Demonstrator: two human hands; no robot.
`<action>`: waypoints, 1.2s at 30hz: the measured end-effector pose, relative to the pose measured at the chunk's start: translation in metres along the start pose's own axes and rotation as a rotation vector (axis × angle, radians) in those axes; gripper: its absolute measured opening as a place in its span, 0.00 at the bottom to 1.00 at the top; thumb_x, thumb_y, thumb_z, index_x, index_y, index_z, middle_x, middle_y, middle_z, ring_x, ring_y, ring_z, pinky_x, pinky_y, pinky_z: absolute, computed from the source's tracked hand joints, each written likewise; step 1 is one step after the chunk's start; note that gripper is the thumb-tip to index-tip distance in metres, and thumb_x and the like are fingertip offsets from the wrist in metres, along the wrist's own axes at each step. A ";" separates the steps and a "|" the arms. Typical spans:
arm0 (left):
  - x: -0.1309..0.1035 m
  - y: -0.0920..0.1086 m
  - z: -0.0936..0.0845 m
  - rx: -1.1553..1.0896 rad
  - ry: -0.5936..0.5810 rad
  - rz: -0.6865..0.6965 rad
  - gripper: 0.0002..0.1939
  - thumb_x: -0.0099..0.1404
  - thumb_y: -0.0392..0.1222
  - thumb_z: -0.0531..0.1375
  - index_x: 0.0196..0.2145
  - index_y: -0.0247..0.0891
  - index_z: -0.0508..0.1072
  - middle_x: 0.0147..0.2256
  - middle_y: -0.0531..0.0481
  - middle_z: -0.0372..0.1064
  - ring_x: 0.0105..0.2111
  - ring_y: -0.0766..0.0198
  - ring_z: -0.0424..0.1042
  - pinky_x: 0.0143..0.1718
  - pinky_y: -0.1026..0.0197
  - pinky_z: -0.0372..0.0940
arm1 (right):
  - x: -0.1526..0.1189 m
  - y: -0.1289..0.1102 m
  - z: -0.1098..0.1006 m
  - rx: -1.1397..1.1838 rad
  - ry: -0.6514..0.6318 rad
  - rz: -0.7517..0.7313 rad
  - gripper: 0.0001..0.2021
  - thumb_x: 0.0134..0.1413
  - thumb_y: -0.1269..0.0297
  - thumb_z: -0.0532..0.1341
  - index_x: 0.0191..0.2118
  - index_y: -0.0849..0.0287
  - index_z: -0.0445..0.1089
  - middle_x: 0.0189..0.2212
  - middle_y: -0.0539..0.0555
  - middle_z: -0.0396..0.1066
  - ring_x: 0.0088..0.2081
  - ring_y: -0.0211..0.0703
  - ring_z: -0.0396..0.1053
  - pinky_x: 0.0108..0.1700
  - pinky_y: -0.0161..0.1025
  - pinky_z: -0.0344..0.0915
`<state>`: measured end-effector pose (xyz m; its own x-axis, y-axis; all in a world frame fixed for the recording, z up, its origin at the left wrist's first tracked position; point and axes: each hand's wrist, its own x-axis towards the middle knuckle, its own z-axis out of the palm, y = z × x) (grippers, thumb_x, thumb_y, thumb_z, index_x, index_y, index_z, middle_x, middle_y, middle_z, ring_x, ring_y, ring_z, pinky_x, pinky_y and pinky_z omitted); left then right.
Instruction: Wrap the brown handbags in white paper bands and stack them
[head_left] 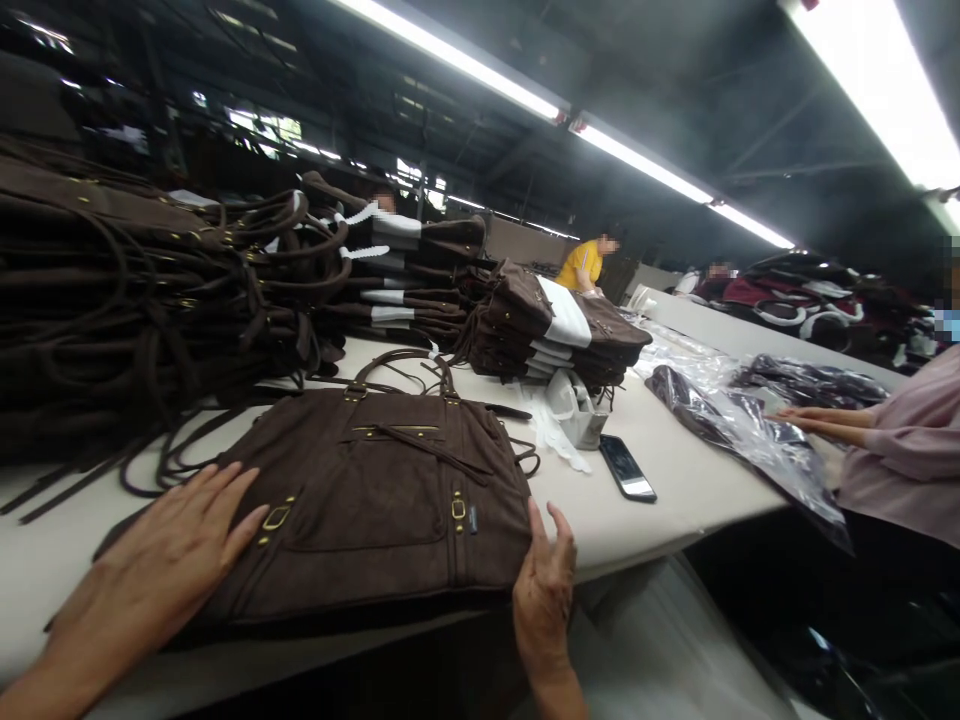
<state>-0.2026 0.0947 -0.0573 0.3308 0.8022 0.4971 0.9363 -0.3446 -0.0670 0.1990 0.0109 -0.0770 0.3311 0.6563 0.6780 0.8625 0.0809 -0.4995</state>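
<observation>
A dark brown handbag (367,490) with brass buckles and a zipped front pocket lies flat at the table's front edge, its handles pointing away from me. My left hand (176,530) rests on the bag's left side, fingers stretched out and lying flat. At the right edge of the bag is my right hand (546,570), its fingers apart and touching or very near the bag's side. Long thin straps trail from the bag's left side over the pale tabletop (690,490).
Brown bags are piled high at the left (150,270). Another stack of bags (517,310) with white wraps stands behind. A phone (627,468) lies near white strips (559,435). On the right, a co-worker's hands (806,415) touch a plastic-wrapped item (750,430). A person in yellow (581,265) is farther back.
</observation>
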 end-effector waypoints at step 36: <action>-0.007 0.017 -0.034 -0.066 -0.072 0.193 0.23 0.66 0.42 0.44 0.50 0.52 0.74 0.58 0.54 0.64 0.56 0.45 0.66 0.54 0.32 0.59 | 0.118 -0.026 0.032 -0.091 -0.718 0.486 0.19 0.46 0.60 0.68 0.43 0.64 0.69 0.43 0.63 0.73 0.46 0.54 0.70 0.46 0.43 0.64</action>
<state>-0.1931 0.0672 -0.0328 0.5134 0.7500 0.4171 0.8457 -0.5248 -0.0971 0.2038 0.1102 -0.0010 0.3757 0.9192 -0.1182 0.7253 -0.3711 -0.5799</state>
